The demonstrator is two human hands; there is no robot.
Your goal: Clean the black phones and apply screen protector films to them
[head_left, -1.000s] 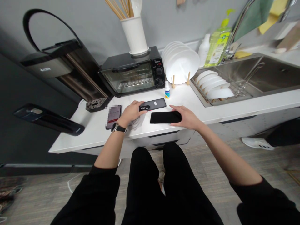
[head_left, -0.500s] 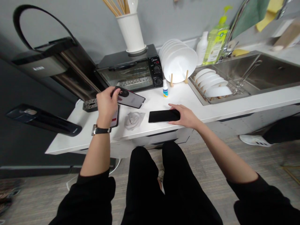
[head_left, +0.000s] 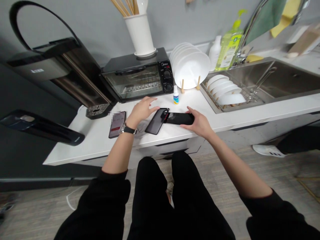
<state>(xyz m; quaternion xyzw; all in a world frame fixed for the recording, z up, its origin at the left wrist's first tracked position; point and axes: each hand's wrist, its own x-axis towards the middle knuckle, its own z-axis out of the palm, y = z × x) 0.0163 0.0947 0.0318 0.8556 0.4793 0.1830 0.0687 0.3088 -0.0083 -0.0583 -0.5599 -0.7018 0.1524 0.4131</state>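
Observation:
My left hand (head_left: pixel 144 109) hovers over the counter with thumb and fingers apart. Its thumb tip is at the top edge of a grey translucent phone case (head_left: pixel 155 124) with a dark rim and camera holes. That case lies slanted, overlapping the left end of a black phone (head_left: pixel 181 118). Around the phone's right end, thumb and fingers of my right hand (head_left: pixel 198 123) grip its edges. Another phone (head_left: pixel 118 125), its screen lit, lies left of my left wrist. Partly behind that wrist is a crumpled, thin greyish piece (head_left: pixel 142 126); its kind is unclear.
A small white bottle (head_left: pixel 176 96) stands behind the black phone. At the back are a toaster oven (head_left: pixel 138 78), racked plates (head_left: pixel 192 68) and a sink (head_left: pixel 280 86). A black drink machine (head_left: pixel 75 73) occupies the left. Someone's shoe (head_left: pixel 267 150) shows on the floor at right.
My left hand has moved right and let go of the phone case, which now overlaps the black phone. The lit phone is more exposed. My right hand keeps its grip.

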